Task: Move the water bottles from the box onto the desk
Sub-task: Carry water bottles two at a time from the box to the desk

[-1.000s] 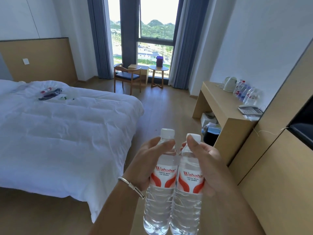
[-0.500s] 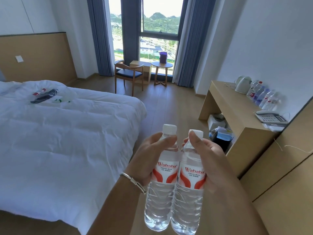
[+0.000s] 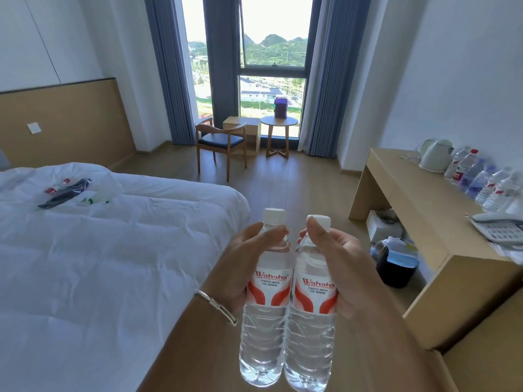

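Two clear ribbed plastic water bottles, a left bottle (image 3: pixel 266 295) and a right bottle (image 3: pixel 311 306), each with a white cap and a red-and-white label, were held upright, side by side and touching, above the wooden floor (image 3: pixel 305 188). The left bottle was gripped by the left hand (image 3: pixel 243 267), the right bottle by the right hand (image 3: pixel 343 267). To the right, a row of bottles (image 3: pixel 481 179), too blurred to count, stood on the light wooden tabletop (image 3: pixel 410 199) beside one white kettle (image 3: pixel 435 155).

bed (image 3: pixel 99 264) left | desk (image 3: pixel 418 222) right | kettle (image 3: pixel 434 155), bottles (image 3: pixel 481 179) on desk | chair (image 3: pixel 222 144) ahead
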